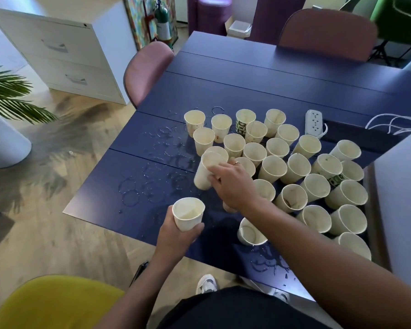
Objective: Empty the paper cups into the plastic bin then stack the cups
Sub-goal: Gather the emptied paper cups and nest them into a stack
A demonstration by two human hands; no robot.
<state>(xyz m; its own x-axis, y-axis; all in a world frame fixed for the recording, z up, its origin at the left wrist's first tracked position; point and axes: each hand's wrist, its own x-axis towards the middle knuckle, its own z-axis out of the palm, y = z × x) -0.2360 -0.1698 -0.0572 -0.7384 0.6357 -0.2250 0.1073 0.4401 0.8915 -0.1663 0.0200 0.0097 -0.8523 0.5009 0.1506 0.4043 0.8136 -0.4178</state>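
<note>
Several cream paper cups stand upright in a cluster on the dark blue table. My left hand holds one paper cup upright above the table's near left edge. My right hand reaches across and grips another paper cup, which tilts slightly at the cluster's left side. One cup stands alone near the front edge, under my right forearm. No plastic bin is in view.
Wet rings and puddles cover the table's left part and front edge. A white power strip and cables lie at the back right. Pink chairs stand around the table, a yellow chair by me.
</note>
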